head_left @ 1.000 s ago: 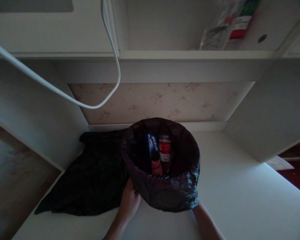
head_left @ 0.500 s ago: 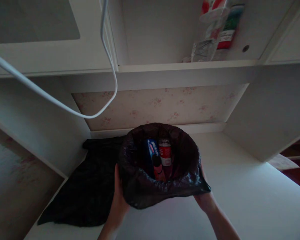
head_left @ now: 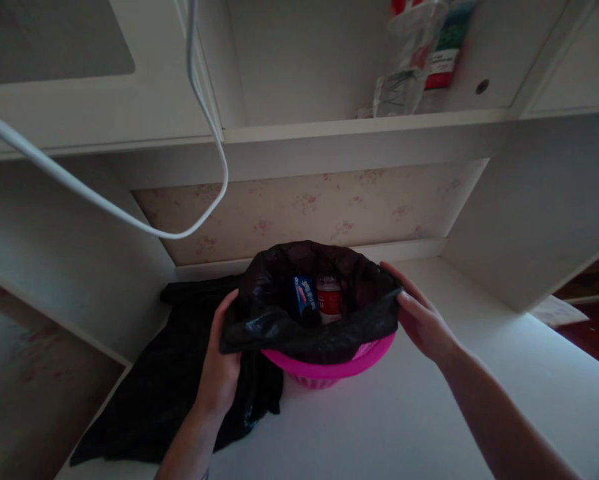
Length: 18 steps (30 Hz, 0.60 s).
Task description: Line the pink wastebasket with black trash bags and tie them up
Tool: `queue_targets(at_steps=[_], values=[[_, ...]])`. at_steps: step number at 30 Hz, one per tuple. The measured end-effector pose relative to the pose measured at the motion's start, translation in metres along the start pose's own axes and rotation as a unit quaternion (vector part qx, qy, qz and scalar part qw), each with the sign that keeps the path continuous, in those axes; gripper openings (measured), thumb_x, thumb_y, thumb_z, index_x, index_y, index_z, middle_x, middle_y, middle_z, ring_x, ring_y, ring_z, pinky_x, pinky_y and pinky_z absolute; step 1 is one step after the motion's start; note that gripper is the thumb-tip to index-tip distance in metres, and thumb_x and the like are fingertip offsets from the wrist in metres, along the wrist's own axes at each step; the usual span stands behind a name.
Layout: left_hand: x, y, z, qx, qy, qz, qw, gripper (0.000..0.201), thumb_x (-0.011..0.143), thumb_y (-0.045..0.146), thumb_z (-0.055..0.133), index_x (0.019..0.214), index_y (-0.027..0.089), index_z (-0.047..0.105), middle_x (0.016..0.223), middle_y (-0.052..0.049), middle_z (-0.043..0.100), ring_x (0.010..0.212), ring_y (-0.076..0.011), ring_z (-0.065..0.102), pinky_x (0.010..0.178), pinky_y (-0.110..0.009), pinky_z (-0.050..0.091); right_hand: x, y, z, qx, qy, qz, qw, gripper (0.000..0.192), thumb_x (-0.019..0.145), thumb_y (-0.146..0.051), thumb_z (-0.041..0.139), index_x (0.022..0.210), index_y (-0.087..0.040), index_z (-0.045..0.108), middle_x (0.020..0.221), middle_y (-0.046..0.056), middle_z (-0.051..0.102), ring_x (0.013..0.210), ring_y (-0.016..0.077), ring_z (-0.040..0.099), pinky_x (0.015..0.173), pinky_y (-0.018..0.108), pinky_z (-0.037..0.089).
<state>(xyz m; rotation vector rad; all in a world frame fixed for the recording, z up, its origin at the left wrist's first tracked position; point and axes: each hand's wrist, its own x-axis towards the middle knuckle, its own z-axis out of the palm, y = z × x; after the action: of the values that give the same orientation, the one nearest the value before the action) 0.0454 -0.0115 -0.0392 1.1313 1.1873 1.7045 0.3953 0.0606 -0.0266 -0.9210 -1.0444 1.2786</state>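
Observation:
A black garbage bag lines a pink slatted bin, its edge folded out over the rim. Down inside lie a blue packet with white lettering and a bottle with a red label; a dark cap shows below the packet. My left hand is closed on the bag's edge at the left side. On the right, the fingers of my right hand pinch the bag's edge by the rim. Most of the bin is hidden under the bag.
Another black plastic bag lies flat on the white desktop at the left. A white cable hangs in front of the cabinet. On the shelf above stand a clear plastic container and a red-and-green package.
Both hands have risen along the bin's sides to the bag's edge. The bag's front has been drawn up, so the pink rim now shows and the contents are partly covered.

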Motion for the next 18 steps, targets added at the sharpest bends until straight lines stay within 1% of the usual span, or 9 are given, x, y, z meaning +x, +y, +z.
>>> queue_targets(at_steps=[3,6,8,9,10,12,14,16,18], values=[[0.032,0.013,0.011,-0.042,0.006,-0.037,0.998,0.078,0.082,0.053,0.084,0.149,0.024,0.056,0.152,-0.012,0.065,0.143,-0.0345,0.058,0.124,-0.055,0.04,0.028,-0.013,0.009,0.007,-0.005,0.038,0.999,0.075,0.071,-0.066,0.088,0.137,-0.033,0.069,0.128,0.004,0.079,0.123,0.0303,0.072,0.113,0.047,0.052],[0.068,0.021,0.02,-0.056,0.002,-0.047,0.997,0.069,0.076,0.048,0.088,0.136,0.02,0.068,0.14,-0.012,0.072,0.138,-0.0358,0.062,0.123,-0.057,0.04,0.059,-0.023,0.02,0.01,-0.026,0.053,0.998,0.06,0.074,-0.068,0.083,0.118,-0.028,0.077,0.111,0.003,0.084,0.11,0.0309,0.077,0.102,0.047,0.06],[0.088,0.027,0.023,-0.057,-0.002,-0.031,0.998,0.063,0.069,0.037,0.093,0.127,0.021,0.075,0.136,-0.011,0.075,0.136,-0.0347,0.064,0.124,-0.054,0.039,0.077,-0.031,0.026,0.005,-0.025,0.038,0.999,0.045,0.075,-0.059,0.086,0.107,-0.027,0.081,0.105,0.002,0.084,0.105,0.0288,0.078,0.098,0.042,0.063],[0.096,0.032,0.023,-0.061,-0.002,-0.02,0.998,0.063,0.065,0.032,0.095,0.125,0.022,0.077,0.133,-0.009,0.077,0.134,-0.0335,0.065,0.123,-0.052,0.04,0.084,-0.037,0.028,0.003,-0.019,0.026,0.999,0.04,0.075,-0.051,0.088,0.106,-0.027,0.081,0.105,0.002,0.084,0.102,0.0267,0.078,0.097,0.039,0.063],[0.103,0.037,0.022,-0.068,0.0,-0.005,0.998,0.064,0.062,0.028,0.096,0.124,0.024,0.078,0.129,-0.008,0.079,0.13,-0.0317,0.068,0.122,-0.05,0.042,0.089,-0.042,0.029,0.004,-0.012,0.013,1.0,0.039,0.074,-0.043,0.09,0.109,-0.027,0.081,0.105,0.001,0.084,0.1,0.0244,0.079,0.095,0.037,0.063],[0.111,0.048,0.018,-0.087,0.012,0.031,0.996,0.065,0.057,0.022,0.097,0.12,0.027,0.08,0.121,-0.004,0.081,0.119,-0.0273,0.072,0.115,-0.043,0.049,0.095,-0.055,0.028,0.009,0.004,-0.017,1.0,0.046,0.072,-0.031,0.091,0.117,-0.031,0.08,0.106,-0.001,0.084,0.094,0.021,0.078,0.092,0.034,0.063],[0.115,0.057,0.009,-0.114,0.035,0.066,0.991,0.058,0.055,0.018,0.096,0.11,0.028,0.083,0.109,-0.001,0.083,0.103,-0.0231,0.076,0.102,-0.038,0.057,0.096,-0.065,0.022,0.022,0.026,-0.059,0.998,0.05,0.069,-0.027,0.091,0.117,-0.032,0.08,0.107,-0.001,0.084,0.093,0.02,0.078,0.091,0.034,0.063],[0.116,0.062,-0.005,-0.144,0.066,0.094,0.983,0.041,0.056,0.016,0.095,0.094,0.028,0.083,0.093,0.002,0.082,0.086,-0.0186,0.075,0.086,-0.032,0.06,0.093,-0.069,0.009,0.034,0.053,-0.107,0.992,0.043,0.067,-0.026,0.092,0.109,-0.032,0.082,0.106,-0.001,0.083,0.096,0.0202,0.077,0.093,0.034,0.062],[0.116,0.062,-0.021,-0.175,0.095,0.11,0.974,0.03,0.059,0.016,0.094,0.083,0.027,0.08,0.081,0.005,0.079,0.074,-0.0145,0.072,0.074,-0.027,0.059,0.089,-0.068,-0.008,0.042,0.08,-0.143,0.986,0.032,0.068,-0.03,0.091,0.099,-0.032,0.083,0.104,-0.002,0.083,0.099,0.0209,0.076,0.093,0.035,0.062]])
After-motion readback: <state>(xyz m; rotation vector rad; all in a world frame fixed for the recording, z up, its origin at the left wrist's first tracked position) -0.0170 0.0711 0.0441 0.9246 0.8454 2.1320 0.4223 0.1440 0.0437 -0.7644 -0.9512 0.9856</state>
